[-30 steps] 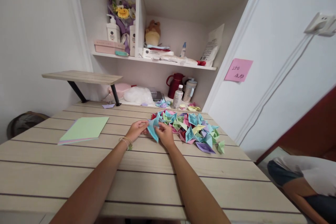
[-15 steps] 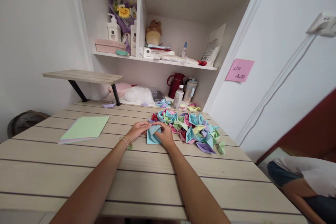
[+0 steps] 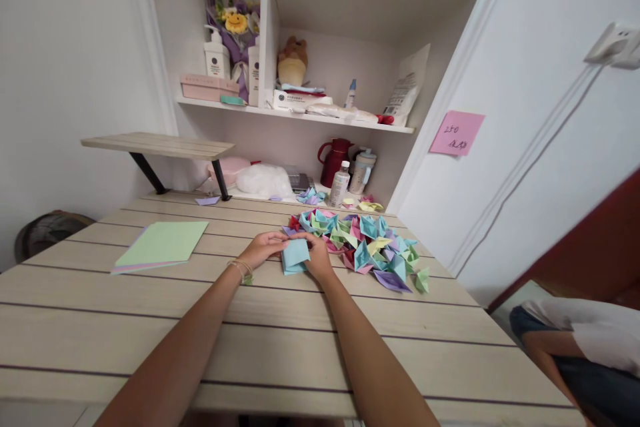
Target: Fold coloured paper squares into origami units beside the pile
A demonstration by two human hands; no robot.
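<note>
Left hand [image 3: 267, 248] and right hand [image 3: 316, 256] pinch blue paper [image 3: 295, 255], seemingly at its edges (with open tabletop [image 3: 280, 337] nearer).

White shelving [image 3: 350, 7] stands between pale walls [image 3: 65, 47], behind a planked wooden table [image 3: 270, 347].

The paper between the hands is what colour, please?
The paper is light blue, clearest in the head view.
</note>
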